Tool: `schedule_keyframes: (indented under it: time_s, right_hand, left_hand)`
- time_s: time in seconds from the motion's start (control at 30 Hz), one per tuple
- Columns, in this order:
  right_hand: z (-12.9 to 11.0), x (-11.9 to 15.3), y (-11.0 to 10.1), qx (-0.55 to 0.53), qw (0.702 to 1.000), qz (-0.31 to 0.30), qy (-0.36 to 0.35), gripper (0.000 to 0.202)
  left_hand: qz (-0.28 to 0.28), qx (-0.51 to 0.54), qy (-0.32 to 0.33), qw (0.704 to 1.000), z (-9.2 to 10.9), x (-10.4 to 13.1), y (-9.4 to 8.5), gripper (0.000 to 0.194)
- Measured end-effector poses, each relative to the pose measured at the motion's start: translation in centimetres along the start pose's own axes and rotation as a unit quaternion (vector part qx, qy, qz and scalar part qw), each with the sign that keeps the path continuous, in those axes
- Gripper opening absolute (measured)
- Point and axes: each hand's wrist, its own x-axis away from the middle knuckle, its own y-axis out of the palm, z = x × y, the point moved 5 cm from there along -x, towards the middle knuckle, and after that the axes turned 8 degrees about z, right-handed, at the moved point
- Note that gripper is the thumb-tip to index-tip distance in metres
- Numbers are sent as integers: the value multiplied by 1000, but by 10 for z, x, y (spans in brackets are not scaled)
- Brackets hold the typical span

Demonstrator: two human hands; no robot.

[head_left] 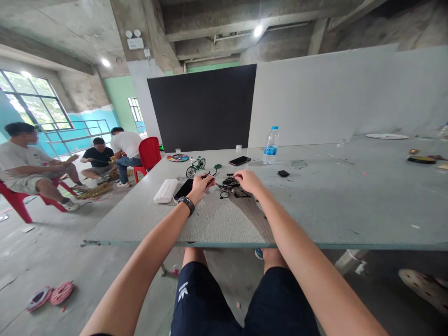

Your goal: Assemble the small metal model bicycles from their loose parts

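On grey table (pixel 315 205), both hands (pixel 224 182) pinching thin black wire (pixel 213 176) (seemingly crosswise)

Single head-worn view, aimed forward and slightly down.
The table (pixel 315 205) is seen from its near edge at arm's length; far wall and ceiling are included.

A matt, grey-green table (pixel 332 205) with a rough, scuffed face carries a heap of thin black wire parts (pixel 231 186), fingered by the bare left hand (pixel 200 185) and right hand (pixel 248 180). A glossy green wire bicycle model (pixel 195 167) stands near a clear plastic bottle (pixel 271 145), a glossy black phone (pixel 240 160) and a smooth white plastic case (pixel 165 191). Raw concrete forms the ceiling (pixel 70 32); the chair (pixel 149 154) is shiny red plastic.
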Motion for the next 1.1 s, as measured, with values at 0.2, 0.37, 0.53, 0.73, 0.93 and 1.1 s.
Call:
schedule_keyframes:
  time_s: [0.2,0.37,0.53,0.73,0.93,1.1]
  right_hand:
    - [1,-1,-15,-2,999,-45,31,15]
    - [18,12,-21,80,978,-173,79,34]
    - [19,38,-20,103,965,-224,93,30]
    - [10,45,-17,100,970,-214,53,30]
    - [13,41,-31,15,976,-205,68,18]
    - [9,29,-40,-92,971,-215,50,20]
  left_hand:
    - [-8,-1,-3,1000,0,2,0,17]
    - [-19,0,-1,1000,-3,-1,3,17]
    - [-27,2,-8,1000,-6,-2,6,18]
    - [-43,-4,-13,999,-7,-1,8,19]
    - [-72,-22,-47,996,-12,1,9,18]
    - [-88,-23,-70,993,-12,3,9,16]
